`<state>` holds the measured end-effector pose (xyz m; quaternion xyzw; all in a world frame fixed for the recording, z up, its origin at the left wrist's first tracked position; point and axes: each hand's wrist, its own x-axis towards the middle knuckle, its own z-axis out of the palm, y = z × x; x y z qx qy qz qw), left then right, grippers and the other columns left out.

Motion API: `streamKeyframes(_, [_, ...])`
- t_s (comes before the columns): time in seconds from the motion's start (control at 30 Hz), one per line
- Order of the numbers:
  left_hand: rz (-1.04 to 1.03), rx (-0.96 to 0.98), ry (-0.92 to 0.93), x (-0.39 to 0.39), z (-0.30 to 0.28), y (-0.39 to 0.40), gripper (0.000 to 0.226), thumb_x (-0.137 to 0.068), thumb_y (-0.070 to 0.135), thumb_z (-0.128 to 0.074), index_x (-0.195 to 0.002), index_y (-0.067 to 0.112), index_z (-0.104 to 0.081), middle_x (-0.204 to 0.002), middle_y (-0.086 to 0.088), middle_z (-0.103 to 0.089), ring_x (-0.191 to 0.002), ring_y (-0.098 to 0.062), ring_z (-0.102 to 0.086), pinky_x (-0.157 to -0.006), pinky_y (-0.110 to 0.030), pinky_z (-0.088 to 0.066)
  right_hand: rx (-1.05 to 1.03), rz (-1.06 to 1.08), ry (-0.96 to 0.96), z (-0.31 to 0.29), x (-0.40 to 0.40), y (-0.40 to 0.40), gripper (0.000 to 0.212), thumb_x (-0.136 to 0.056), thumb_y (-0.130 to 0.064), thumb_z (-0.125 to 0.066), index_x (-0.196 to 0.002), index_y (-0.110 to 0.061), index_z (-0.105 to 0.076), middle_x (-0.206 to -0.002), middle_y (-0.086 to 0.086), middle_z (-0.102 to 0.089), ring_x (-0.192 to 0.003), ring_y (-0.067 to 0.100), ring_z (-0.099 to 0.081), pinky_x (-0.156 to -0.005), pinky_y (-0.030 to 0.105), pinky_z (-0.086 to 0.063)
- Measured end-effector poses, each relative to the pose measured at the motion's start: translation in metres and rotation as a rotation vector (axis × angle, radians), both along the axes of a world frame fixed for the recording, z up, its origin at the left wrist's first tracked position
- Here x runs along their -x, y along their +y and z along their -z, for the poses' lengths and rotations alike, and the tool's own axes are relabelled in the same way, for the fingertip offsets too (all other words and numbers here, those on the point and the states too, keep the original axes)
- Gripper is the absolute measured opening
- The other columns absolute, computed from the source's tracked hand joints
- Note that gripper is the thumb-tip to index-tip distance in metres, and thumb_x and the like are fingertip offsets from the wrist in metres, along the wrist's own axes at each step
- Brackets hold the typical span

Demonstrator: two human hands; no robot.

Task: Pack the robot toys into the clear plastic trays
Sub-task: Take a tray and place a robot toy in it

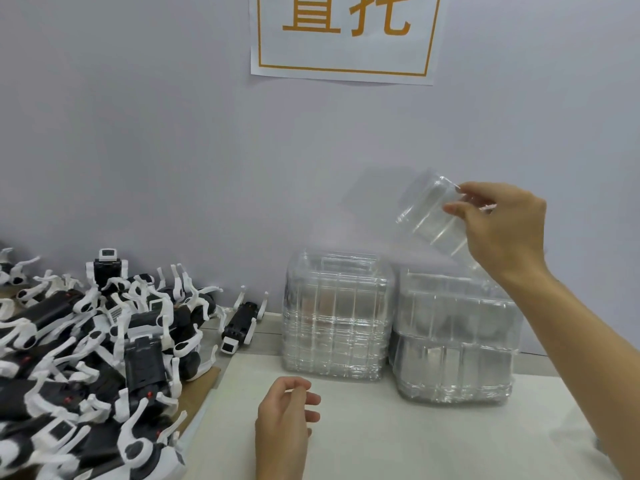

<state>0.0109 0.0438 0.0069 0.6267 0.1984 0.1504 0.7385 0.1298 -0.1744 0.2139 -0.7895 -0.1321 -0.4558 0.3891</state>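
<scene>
Right hand pinches a glossy clear plastic tray, tilted, right of centre; left hand loosely curled, holding nothing, at bottom centre.

Bright, even light fills the scene, with a soft faint shadow on the pale lilac wall behind the raised clear plastic tray. Glare streaks the two stacks of clear plastic trays. The wide lens bows the edges, and the heap of black-and-white robot toys softens toward the left corner.
</scene>
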Motion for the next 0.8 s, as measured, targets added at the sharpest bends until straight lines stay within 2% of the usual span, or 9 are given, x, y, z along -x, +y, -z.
streamKeyframes(0.2, [0.086, 0.002, -0.12, 0.002, -0.004, -0.002, 0.021, -0.098, 0.005, -0.054, -0.085, 0.012, -0.069, -0.073, -0.005, -0.073, -0.062, -0.017, -0.064, -0.061, -0.032, -0.046, -0.096, -0.064, -0.242, -0.004, 0.052, 0.024, 0.023, -0.082, -0.023, -0.079, -0.104, -0.016, -0.075, -0.085, -0.003, -0.068, -0.072, 0.017, -0.063, -0.073, 0.022, -0.049])
streamKeyframes(0.3, [0.151, 0.086, -0.236, 0.006, -0.007, -0.003, 0.016, -0.093, 0.015, -0.064, -0.082, 0.016, -0.075, -0.084, -0.012, -0.073, -0.07, -0.021, -0.067, -0.061, -0.031, -0.047, -0.156, -0.142, -0.265, 0.006, 0.089, 0.042, 0.023, -0.081, -0.027, -0.08, -0.102, -0.023, -0.073, -0.085, -0.006, -0.07, -0.07, 0.012, -0.064, -0.069, 0.018, -0.048])
streamKeyframes(0.33, [0.18, 0.138, -0.286, 0.008, -0.01, -0.003, 0.01, -0.088, 0.022, -0.071, -0.083, 0.016, -0.076, -0.087, -0.015, -0.072, -0.072, -0.023, -0.067, -0.061, -0.03, -0.048, -0.176, -0.177, -0.25, 0.012, 0.1, 0.048, 0.023, -0.08, -0.028, -0.081, -0.101, -0.026, -0.073, -0.085, -0.009, -0.07, -0.069, 0.011, -0.064, -0.069, 0.018, -0.048])
streamKeyframes(0.37, [0.198, 0.197, -0.332, 0.01, -0.012, -0.003, 0.016, -0.082, 0.03, -0.075, -0.082, 0.014, -0.076, -0.089, -0.016, -0.071, -0.075, -0.024, -0.066, -0.061, -0.03, -0.048, -0.201, -0.217, -0.228, 0.021, 0.11, 0.053, 0.023, -0.079, -0.029, -0.081, -0.1, -0.028, -0.073, -0.085, -0.012, -0.071, -0.069, 0.012, -0.065, -0.068, 0.017, -0.048])
streamKeyframes(0.47, [0.286, 0.415, -0.464, 0.01, -0.015, -0.002, 0.048, -0.055, 0.048, -0.09, -0.079, 0.009, -0.076, -0.088, -0.018, -0.07, -0.073, -0.025, -0.065, -0.06, -0.03, -0.051, -0.289, -0.363, -0.125, 0.051, 0.129, 0.069, 0.022, -0.074, -0.036, -0.081, -0.094, -0.033, -0.074, -0.08, -0.012, -0.072, -0.067, 0.01, -0.066, -0.065, 0.01, -0.046])
streamKeyframes(0.53, [0.367, 0.512, -0.555, 0.011, -0.016, -0.001, 0.065, -0.04, 0.053, -0.096, -0.08, 0.006, -0.076, -0.084, -0.018, -0.069, -0.07, -0.025, -0.064, -0.059, -0.032, -0.052, -0.333, -0.413, -0.036, 0.075, 0.132, 0.08, 0.022, -0.069, -0.036, -0.078, -0.09, -0.034, -0.074, -0.08, -0.013, -0.072, -0.068, 0.01, -0.066, -0.064, 0.01, -0.047])
streamKeyframes(0.63, [0.409, 0.502, -0.573, 0.012, -0.019, -0.004, 0.077, -0.026, 0.048, -0.101, -0.081, -0.001, -0.075, -0.077, -0.022, -0.067, -0.066, -0.03, -0.064, -0.059, -0.034, -0.052, -0.307, -0.397, 0.061, 0.104, 0.128, 0.091, 0.023, -0.065, -0.032, -0.079, -0.086, -0.039, -0.072, -0.077, -0.015, -0.07, -0.068, 0.01, -0.066, -0.063, 0.014, -0.05])
streamKeyframes(0.73, [0.327, 0.4, -0.509, 0.011, -0.019, -0.005, 0.071, -0.024, 0.035, -0.103, -0.075, -0.006, -0.075, -0.066, -0.025, -0.066, -0.055, -0.031, -0.066, -0.054, -0.032, -0.055, -0.254, -0.353, 0.155, 0.12, 0.121, 0.094, 0.033, -0.067, -0.017, -0.088, -0.085, -0.039, -0.072, -0.078, -0.017, -0.069, -0.07, 0.009, -0.066, -0.062, 0.014, -0.049])
streamKeyframes(0.8, [0.298, 0.346, -0.487, 0.009, -0.018, -0.005, 0.062, -0.032, 0.03, -0.102, -0.076, -0.005, -0.076, -0.069, -0.029, -0.068, -0.057, -0.032, -0.068, -0.056, -0.034, -0.056, -0.263, -0.35, 0.21, 0.124, 0.119, 0.093, 0.033, -0.069, -0.015, -0.088, -0.084, -0.039, -0.072, -0.078, -0.018, -0.069, -0.072, 0.008, -0.066, -0.063, 0.013, -0.049])
